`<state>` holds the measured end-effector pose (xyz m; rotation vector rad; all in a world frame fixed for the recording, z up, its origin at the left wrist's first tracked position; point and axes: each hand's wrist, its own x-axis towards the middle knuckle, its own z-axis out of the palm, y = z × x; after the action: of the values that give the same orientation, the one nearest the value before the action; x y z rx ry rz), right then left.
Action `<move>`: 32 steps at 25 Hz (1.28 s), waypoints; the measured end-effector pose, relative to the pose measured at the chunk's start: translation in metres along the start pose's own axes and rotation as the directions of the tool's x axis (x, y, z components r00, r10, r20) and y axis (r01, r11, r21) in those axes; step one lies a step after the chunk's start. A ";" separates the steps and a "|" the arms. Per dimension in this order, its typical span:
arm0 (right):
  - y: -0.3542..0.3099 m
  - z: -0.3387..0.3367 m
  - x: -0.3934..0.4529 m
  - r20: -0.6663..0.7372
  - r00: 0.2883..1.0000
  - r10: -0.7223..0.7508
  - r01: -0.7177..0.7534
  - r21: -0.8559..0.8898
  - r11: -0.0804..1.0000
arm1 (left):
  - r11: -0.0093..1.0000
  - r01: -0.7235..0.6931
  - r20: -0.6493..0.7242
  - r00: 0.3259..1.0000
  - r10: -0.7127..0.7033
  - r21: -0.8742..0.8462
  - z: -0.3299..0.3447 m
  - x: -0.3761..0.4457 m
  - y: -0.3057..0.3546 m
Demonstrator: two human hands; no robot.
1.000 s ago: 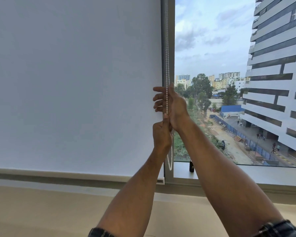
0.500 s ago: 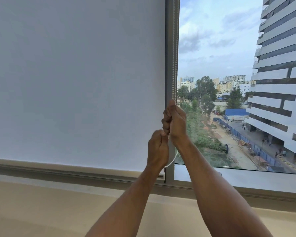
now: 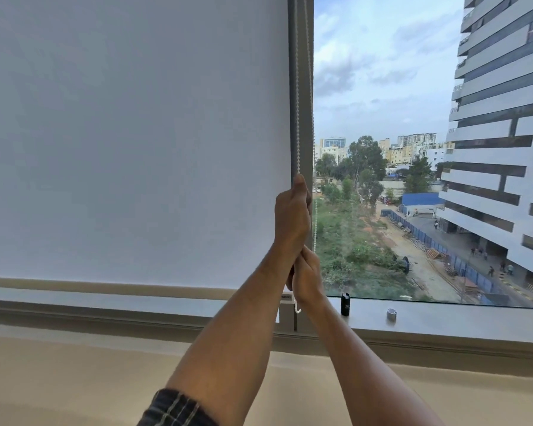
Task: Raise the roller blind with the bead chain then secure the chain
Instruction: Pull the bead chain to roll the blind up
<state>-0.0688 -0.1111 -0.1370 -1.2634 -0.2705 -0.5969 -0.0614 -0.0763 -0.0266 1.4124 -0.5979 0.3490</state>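
A white roller blind (image 3: 136, 142) covers the left window pane, and its bottom bar (image 3: 105, 285) hangs just above the sill. The white bead chain (image 3: 296, 103) runs down the grey window frame beside the blind's right edge. My left hand (image 3: 291, 216) is the upper one, fisted around the chain. My right hand (image 3: 306, 276) grips the same chain just below it, touching the left wrist. A short loop of chain (image 3: 297, 307) dangles under my right hand. A second strand (image 3: 314, 229) hangs free to the right of my hands.
The right pane is uncovered and shows buildings, trees and a street far below. A small black cylinder (image 3: 345, 304) and a small silver cap (image 3: 391, 314) stand on the grey sill (image 3: 459, 321). A beige ledge (image 3: 59, 379) spans the foreground.
My hands have swapped places on the chain: the left went up above the right, and the right dropped lower. The blind's bottom bar sits slightly above the sill.
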 end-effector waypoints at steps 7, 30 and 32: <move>0.003 -0.021 0.009 -0.087 0.990 -0.114 0.111 -0.034 0.993 | 0.997 0.012 -0.050 0.999 -0.008 0.075 -0.002 -0.029 -0.042; -0.015 0.002 0.018 0.088 0.994 -0.070 0.082 -0.143 0.986 | 0.994 -0.111 -0.100 0.989 0.109 -0.014 -0.038 0.002 -0.028; -0.005 0.002 0.010 0.088 0.995 -0.039 0.055 -0.189 0.981 | 0.992 0.034 0.101 0.995 -0.021 -0.121 -0.024 0.018 -0.004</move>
<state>-0.0633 -0.1126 -0.1270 -1.4729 -0.3197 -0.6220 -0.0399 -0.0550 -0.0205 1.3238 -0.6700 0.2167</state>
